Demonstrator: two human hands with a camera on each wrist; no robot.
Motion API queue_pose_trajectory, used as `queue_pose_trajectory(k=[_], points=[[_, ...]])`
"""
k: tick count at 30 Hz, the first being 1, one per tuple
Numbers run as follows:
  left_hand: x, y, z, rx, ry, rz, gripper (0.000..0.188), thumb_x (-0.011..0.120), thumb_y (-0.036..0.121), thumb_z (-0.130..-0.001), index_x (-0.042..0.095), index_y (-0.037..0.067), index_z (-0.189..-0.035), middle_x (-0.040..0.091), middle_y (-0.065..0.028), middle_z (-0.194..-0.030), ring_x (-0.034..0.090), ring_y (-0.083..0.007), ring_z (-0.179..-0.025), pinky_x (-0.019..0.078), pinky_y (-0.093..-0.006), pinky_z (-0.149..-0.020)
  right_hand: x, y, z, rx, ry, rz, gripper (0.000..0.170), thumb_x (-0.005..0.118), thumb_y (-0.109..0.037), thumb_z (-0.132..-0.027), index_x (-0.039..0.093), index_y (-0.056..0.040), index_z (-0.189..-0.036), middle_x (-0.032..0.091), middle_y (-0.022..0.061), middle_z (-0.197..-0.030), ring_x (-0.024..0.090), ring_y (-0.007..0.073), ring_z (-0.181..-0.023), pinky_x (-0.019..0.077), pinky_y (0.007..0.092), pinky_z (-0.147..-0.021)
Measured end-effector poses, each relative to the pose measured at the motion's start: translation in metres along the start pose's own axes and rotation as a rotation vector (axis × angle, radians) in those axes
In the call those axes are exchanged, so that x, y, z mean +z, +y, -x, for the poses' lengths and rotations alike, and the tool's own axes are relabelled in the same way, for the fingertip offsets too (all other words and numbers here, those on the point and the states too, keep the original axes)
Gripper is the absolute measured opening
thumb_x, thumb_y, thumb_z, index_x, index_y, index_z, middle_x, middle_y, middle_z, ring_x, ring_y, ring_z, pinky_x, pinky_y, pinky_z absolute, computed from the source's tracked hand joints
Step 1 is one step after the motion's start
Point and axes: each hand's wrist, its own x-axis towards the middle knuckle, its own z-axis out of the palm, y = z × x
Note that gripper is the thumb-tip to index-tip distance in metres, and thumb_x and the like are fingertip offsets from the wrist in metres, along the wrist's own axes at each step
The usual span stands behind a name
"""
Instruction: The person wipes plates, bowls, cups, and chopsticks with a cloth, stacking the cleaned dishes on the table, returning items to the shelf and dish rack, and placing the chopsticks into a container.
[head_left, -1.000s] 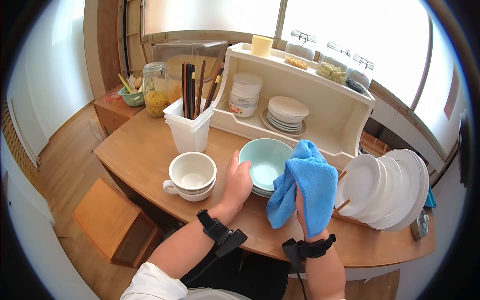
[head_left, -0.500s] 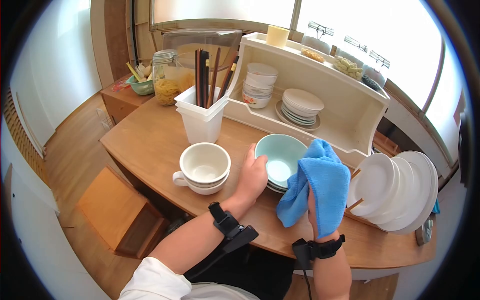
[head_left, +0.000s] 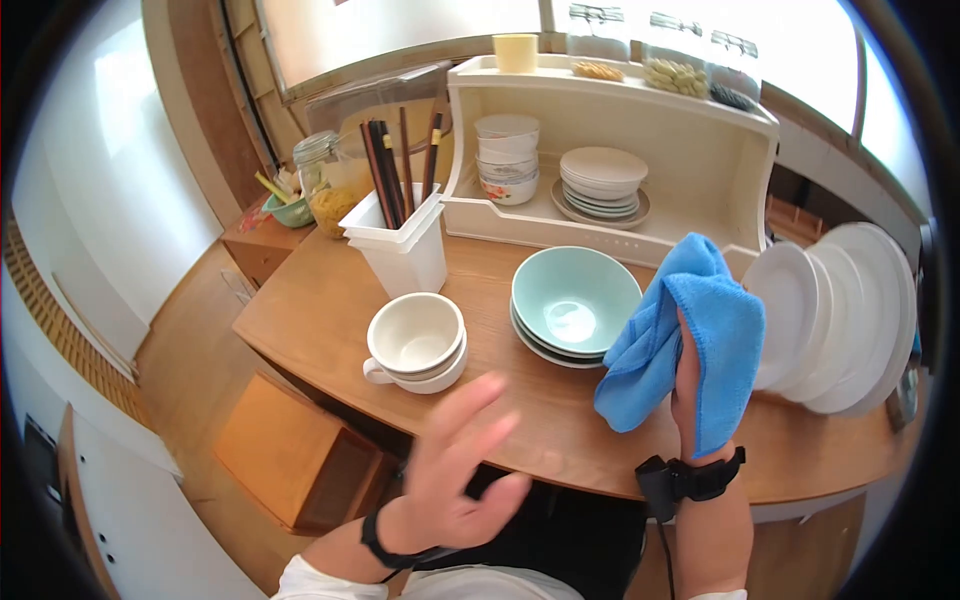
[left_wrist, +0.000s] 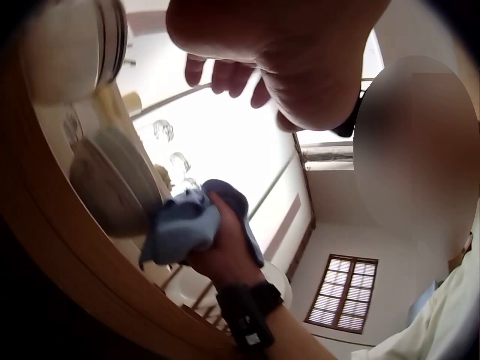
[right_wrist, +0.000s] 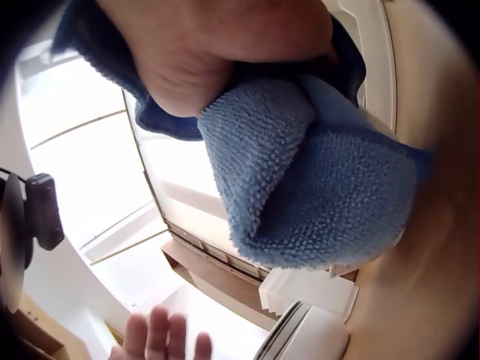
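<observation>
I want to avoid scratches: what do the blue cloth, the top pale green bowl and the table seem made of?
The blue cloth looks like soft microfibre, with a fuzzy, nubby pile. The top bowl is probably glazed ceramic, given its glossy highlight. The table looks like smooth wood, perhaps veneer: brown, with faint grain.

The wooden counter (head_left: 300, 300) bears nested cups (head_left: 418, 335) near its front edge, a white holder (head_left: 408, 262) behind them and stacked bowls (head_left: 577, 300) to their right. A shelf (head_left: 700, 165) stands along the back, a jar (head_left: 333, 200) at far left, upright plates (head_left: 785, 310) at right.
</observation>
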Motion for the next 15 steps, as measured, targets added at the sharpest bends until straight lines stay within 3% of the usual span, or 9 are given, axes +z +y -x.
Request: queue_pose_trajectory(k=[1, 2, 3, 5, 6, 8, 9, 13, 15], points=[[-0.011, -0.009, 0.012, 0.074, 0.092, -0.016, 0.040, 0.061, 0.020, -0.085, 0.054, -0.003, -0.117, 0.049, -0.0258, -0.130, 0.051, -0.0384, -0.118, 0.0416, -0.0429, -0.099, -0.003, -0.004, 0.001, 0.015, 0.020, -0.008, 0.043, 0.067, -0.022, -0.090, 0.051, -0.0014, -0.125, 0.057, 0.0081, -0.118, 0.053, 0.0148, -0.106, 0.0440, 0.0299, -0.094], [-0.028, -0.016, 0.021, -0.011, 0.120, -0.173, 0.035, 0.058, 0.021, -0.086, 0.054, -0.002, -0.112, 0.050, -0.0247, -0.127, 0.053, -0.0368, -0.113, 0.0427, -0.0427, -0.096, -0.005, -0.009, 0.001, 0.081, 0.005, 0.008, 0.043, 0.065, -0.023, -0.091, 0.051, -0.0020, -0.126, 0.056, 0.0094, -0.121, 0.054, 0.0167, -0.108, 0.0431, 0.0305, -0.096], [-0.037, -0.028, 0.022, -0.077, 0.202, -0.269, 0.036, 0.055, 0.020, -0.089, 0.052, -0.003, -0.117, 0.050, -0.0220, -0.128, 0.052, -0.0331, -0.114, 0.0411, -0.0417, -0.098, -0.007, -0.013, 0.001, 0.146, -0.016, 0.023, 0.042, 0.063, -0.024, -0.092, 0.051, -0.0025, -0.127, 0.055, 0.0108, -0.124, 0.054, 0.0185, -0.110, 0.0423, 0.0311, -0.097], [-0.047, -0.048, 0.012, -0.324, 0.349, -0.048, 0.039, 0.053, 0.018, -0.093, 0.048, -0.004, -0.124, 0.051, -0.0182, -0.128, 0.050, -0.0274, -0.116, 0.0391, -0.0380, -0.099, -0.008, -0.018, 0.001, 0.125, -0.017, 0.052, 0.041, 0.062, -0.024, -0.093, 0.051, -0.0030, -0.127, 0.055, 0.0112, -0.123, 0.055, 0.0195, -0.109, 0.0431, 0.0316, -0.096], [-0.052, -0.057, 0.013, -0.315, 0.341, -0.047, 0.039, 0.053, 0.018, -0.093, 0.048, -0.004, -0.124, 0.051, -0.0182, -0.128, 0.050, -0.0274, -0.116, 0.0391, -0.0380, -0.099, -0.008, -0.021, 0.001, 0.094, -0.030, 0.089, 0.040, 0.062, -0.024, -0.093, 0.052, -0.0035, -0.126, 0.056, 0.0117, -0.122, 0.055, 0.0206, -0.109, 0.0440, 0.0320, -0.096], [-0.061, -0.081, 0.018, -0.715, 0.279, 0.134, 0.040, 0.050, 0.017, -0.096, 0.045, -0.005, -0.130, 0.051, -0.0145, -0.128, 0.049, -0.0207, -0.117, 0.0374, -0.0335, -0.101, -0.010, -0.026, 0.000, 0.032, -0.057, 0.165, 0.037, 0.060, -0.023, -0.094, 0.053, -0.0045, -0.125, 0.057, 0.0125, -0.121, 0.057, 0.0226, -0.108, 0.0457, 0.0330, -0.094], [-0.063, -0.096, 0.025, -0.819, 0.272, 0.297, 0.041, 0.049, 0.019, -0.098, 0.045, -0.005, -0.131, 0.053, -0.0124, -0.125, 0.050, -0.0175, -0.115, 0.0383, -0.0312, -0.100, -0.010, -0.028, -0.001, 0.001, -0.069, 0.204, 0.036, 0.059, -0.023, -0.094, 0.054, -0.0050, -0.125, 0.058, 0.0129, -0.120, 0.057, 0.0236, -0.107, 0.0465, 0.0335, -0.093], [-0.056, -0.104, 0.037, -0.926, 0.184, 0.388, 0.039, 0.049, 0.012, -0.095, 0.045, -0.006, -0.130, 0.058, -0.0109, -0.118, 0.058, -0.0187, -0.106, 0.0464, -0.0320, -0.094, -0.014, -0.031, -0.007, -0.076, -0.073, 0.336, 0.033, 0.057, -0.022, -0.095, 0.055, -0.0065, -0.124, 0.059, 0.0142, -0.118, 0.060, 0.0266, -0.106, 0.0491, 0.0349, -0.091], [-0.055, -0.101, 0.039, -0.942, 0.135, 0.363, 0.038, 0.051, 0.009, -0.094, 0.046, -0.007, -0.129, 0.058, -0.0111, -0.118, 0.057, -0.0179, -0.107, 0.0459, -0.0313, -0.094, -0.012, -0.027, -0.014, -0.546, 0.102, 0.567, 0.010, 0.069, -0.012, -0.079, 0.070, -0.0089, -0.089, 0.067, 0.0039, -0.085, 0.065, 0.0162, -0.077, 0.0534, 0.0273, -0.067]])
